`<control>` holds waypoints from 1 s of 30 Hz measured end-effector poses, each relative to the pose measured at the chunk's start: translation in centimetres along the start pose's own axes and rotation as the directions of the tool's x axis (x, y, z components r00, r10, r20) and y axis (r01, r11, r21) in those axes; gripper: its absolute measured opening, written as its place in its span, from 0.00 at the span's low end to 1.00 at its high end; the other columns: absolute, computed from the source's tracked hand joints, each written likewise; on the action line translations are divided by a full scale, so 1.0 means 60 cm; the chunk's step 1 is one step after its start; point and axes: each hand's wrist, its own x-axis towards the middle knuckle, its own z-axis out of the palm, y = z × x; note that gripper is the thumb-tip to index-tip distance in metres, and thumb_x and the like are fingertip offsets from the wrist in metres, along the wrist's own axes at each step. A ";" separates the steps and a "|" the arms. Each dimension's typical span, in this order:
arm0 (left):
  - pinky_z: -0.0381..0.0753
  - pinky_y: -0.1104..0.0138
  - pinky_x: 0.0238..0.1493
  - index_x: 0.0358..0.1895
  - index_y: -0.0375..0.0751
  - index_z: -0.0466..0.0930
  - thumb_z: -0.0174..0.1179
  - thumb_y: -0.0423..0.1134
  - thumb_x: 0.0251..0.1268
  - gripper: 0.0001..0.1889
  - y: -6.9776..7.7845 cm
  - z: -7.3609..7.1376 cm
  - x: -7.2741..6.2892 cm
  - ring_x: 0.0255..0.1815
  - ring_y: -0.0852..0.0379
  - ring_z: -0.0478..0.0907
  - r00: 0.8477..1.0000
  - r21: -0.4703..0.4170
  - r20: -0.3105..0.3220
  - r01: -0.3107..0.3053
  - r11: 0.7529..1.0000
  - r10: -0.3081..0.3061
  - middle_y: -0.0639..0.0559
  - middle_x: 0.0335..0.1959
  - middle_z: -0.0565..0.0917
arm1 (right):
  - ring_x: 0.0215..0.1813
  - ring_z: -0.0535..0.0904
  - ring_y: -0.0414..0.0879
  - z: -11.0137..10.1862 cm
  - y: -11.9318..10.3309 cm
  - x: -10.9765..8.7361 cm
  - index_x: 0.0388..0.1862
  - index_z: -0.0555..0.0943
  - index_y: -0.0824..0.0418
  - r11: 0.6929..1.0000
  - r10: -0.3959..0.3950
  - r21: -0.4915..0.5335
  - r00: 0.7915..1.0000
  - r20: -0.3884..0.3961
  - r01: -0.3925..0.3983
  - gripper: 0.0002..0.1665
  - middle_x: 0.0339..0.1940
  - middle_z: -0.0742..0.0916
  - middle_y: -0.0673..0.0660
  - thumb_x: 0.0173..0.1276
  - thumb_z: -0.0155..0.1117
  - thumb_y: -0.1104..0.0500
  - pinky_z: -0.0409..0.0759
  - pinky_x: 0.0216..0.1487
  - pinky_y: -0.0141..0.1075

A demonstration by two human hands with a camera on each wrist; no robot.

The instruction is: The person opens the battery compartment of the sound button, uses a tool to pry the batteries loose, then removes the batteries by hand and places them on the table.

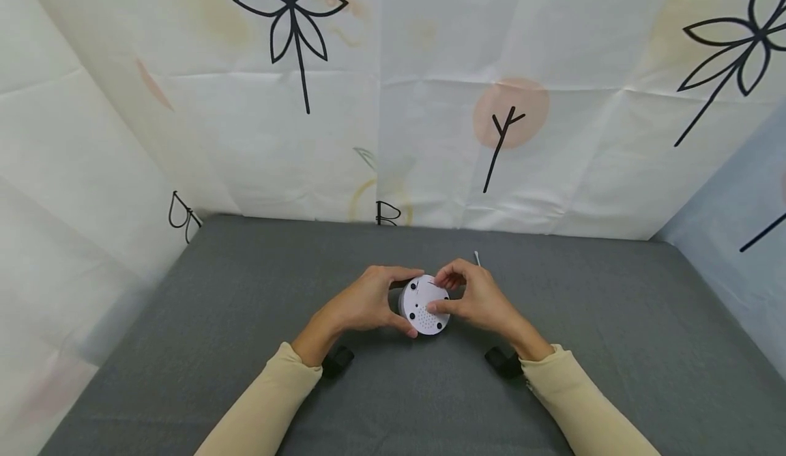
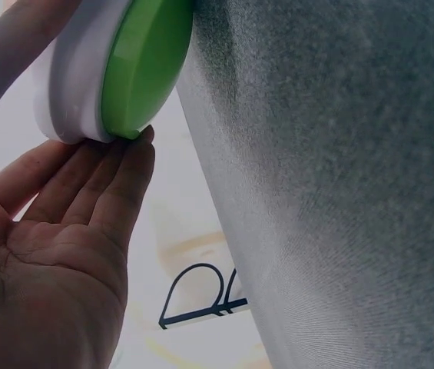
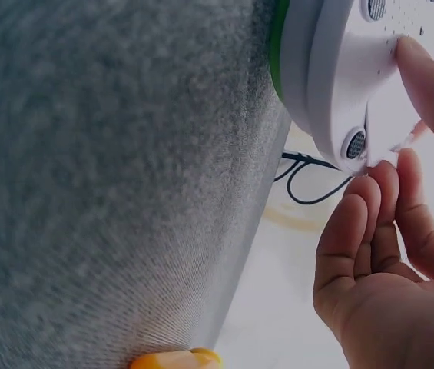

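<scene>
A round white device (image 1: 420, 297) is tipped so that its base, with small holes and dark round feet, faces me. Its other side is green, as the left wrist view shows on the green part (image 2: 149, 65). My left hand (image 1: 368, 300) grips it by the rim, thumb on one edge and fingers along the opposite one. My right hand (image 1: 482, 299) lays its thumb on the holed base. In the right wrist view, its bent fingertips meet the edge of a thin cover flap (image 3: 385, 127) in the base, which looks slightly raised.
Behind my right hand the tip of a thin, light rod (image 1: 476, 257) shows. An orange-yellow object (image 3: 174, 360) lies at the lower edge of the right wrist view. The grey cloth-covered table (image 1: 245, 388) meets patterned white curtains (image 1: 430, 142) at the back and sides.
</scene>
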 end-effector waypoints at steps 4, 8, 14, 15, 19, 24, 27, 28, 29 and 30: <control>0.76 0.58 0.65 0.71 0.35 0.73 0.85 0.39 0.42 0.47 -0.001 -0.001 0.000 0.67 0.51 0.76 1.000 0.001 0.005 0.005 1.000 -0.005 0.45 0.67 0.78 | 0.42 0.81 0.48 -0.001 -0.002 0.002 0.44 0.85 0.63 1.000 -0.014 0.009 1.000 -0.012 0.014 0.21 0.39 0.85 0.52 0.53 0.84 0.63 0.82 0.46 0.51; 0.76 0.58 0.64 0.71 0.34 0.73 0.85 0.39 0.42 0.47 -0.001 -0.003 0.000 0.66 0.51 0.76 1.000 -0.001 0.009 0.007 1.000 -0.007 0.45 0.66 0.78 | 0.40 0.82 0.46 0.001 -0.004 0.003 0.42 0.87 0.62 1.000 -0.018 0.004 0.999 -0.038 0.019 0.16 0.37 0.86 0.51 0.55 0.82 0.64 0.83 0.45 0.50; 0.76 0.59 0.64 0.71 0.34 0.73 0.85 0.38 0.41 0.47 0.001 -0.004 0.000 0.66 0.52 0.77 0.999 -0.017 0.023 0.022 1.000 -0.022 0.45 0.65 0.79 | 0.34 0.82 0.44 0.001 -0.003 0.007 0.35 0.88 0.62 0.999 -0.002 0.044 0.996 -0.090 0.006 0.06 0.31 0.86 0.51 0.60 0.78 0.68 0.82 0.37 0.38; 0.76 0.59 0.64 0.71 0.34 0.73 0.85 0.38 0.41 0.47 0.002 -0.004 -0.001 0.66 0.52 0.76 0.999 -0.017 0.023 0.027 0.999 -0.027 0.46 0.65 0.79 | 0.33 0.82 0.43 0.000 -0.003 0.008 0.34 0.89 0.62 0.999 0.000 0.049 0.996 -0.093 0.004 0.05 0.31 0.86 0.50 0.60 0.77 0.68 0.81 0.36 0.37; 0.76 0.59 0.64 0.71 0.35 0.73 0.85 0.38 0.41 0.48 0.000 -0.005 0.000 0.66 0.52 0.77 0.999 -0.015 0.026 0.041 0.999 -0.040 0.46 0.65 0.80 | 0.34 0.82 0.44 -0.009 -0.004 0.008 0.34 0.89 0.63 0.998 -0.009 0.053 0.995 -0.097 0.014 0.03 0.32 0.86 0.51 0.62 0.76 0.66 0.81 0.36 0.36; 0.76 0.58 0.64 0.71 0.35 0.72 0.85 0.39 0.42 0.48 -0.008 -0.017 -0.004 0.65 0.52 0.77 0.994 -0.031 0.021 0.107 0.994 -0.106 0.47 0.64 0.80 | 0.33 0.81 0.45 -0.033 0.000 0.007 0.35 0.88 0.64 0.999 0.038 -0.001 0.992 -0.120 -0.038 0.03 0.35 0.87 0.54 0.64 0.74 0.66 0.78 0.32 0.33; 0.76 0.57 0.64 0.71 0.34 0.72 0.85 0.39 0.42 0.48 -0.014 -0.028 -0.008 0.65 0.51 0.77 0.988 -0.027 -0.003 0.154 0.988 -0.154 0.46 0.63 0.81 | 0.31 0.79 0.44 -0.047 0.006 0.006 0.35 0.88 0.65 0.993 0.099 -0.059 0.989 -0.107 -0.106 0.02 0.33 0.87 0.54 0.65 0.74 0.65 0.76 0.30 0.32; 0.76 0.57 0.64 0.71 0.33 0.71 0.85 0.39 0.42 0.48 -0.016 -0.032 -0.009 0.65 0.51 0.77 0.986 -0.022 -0.009 0.167 0.986 -0.167 0.45 0.62 0.81 | 0.30 0.79 0.44 -0.050 0.009 0.006 0.35 0.88 0.65 0.989 0.123 -0.076 0.988 -0.089 -0.130 0.03 0.32 0.86 0.54 0.66 0.73 0.65 0.76 0.30 0.32; 0.76 0.57 0.64 0.71 0.33 0.71 0.85 0.39 0.42 0.48 -0.018 -0.034 -0.010 0.65 0.51 0.77 0.984 -0.015 -0.015 0.176 0.984 -0.176 0.45 0.62 0.81 | 0.30 0.78 0.43 -0.052 0.011 0.006 0.34 0.88 0.65 0.984 0.144 -0.093 0.987 -0.067 -0.150 0.03 0.31 0.86 0.53 0.66 0.73 0.65 0.76 0.30 0.32; 0.76 0.57 0.64 0.71 0.32 0.71 0.84 0.39 0.43 0.48 -0.020 -0.037 -0.010 0.64 0.51 0.77 0.983 -0.010 -0.020 0.182 0.983 -0.182 0.45 0.62 0.81 | 0.29 0.78 0.43 -0.054 0.013 0.006 0.33 0.88 0.64 0.980 0.159 -0.115 0.986 -0.042 -0.163 0.03 0.29 0.86 0.52 0.66 0.73 0.65 0.76 0.29 0.33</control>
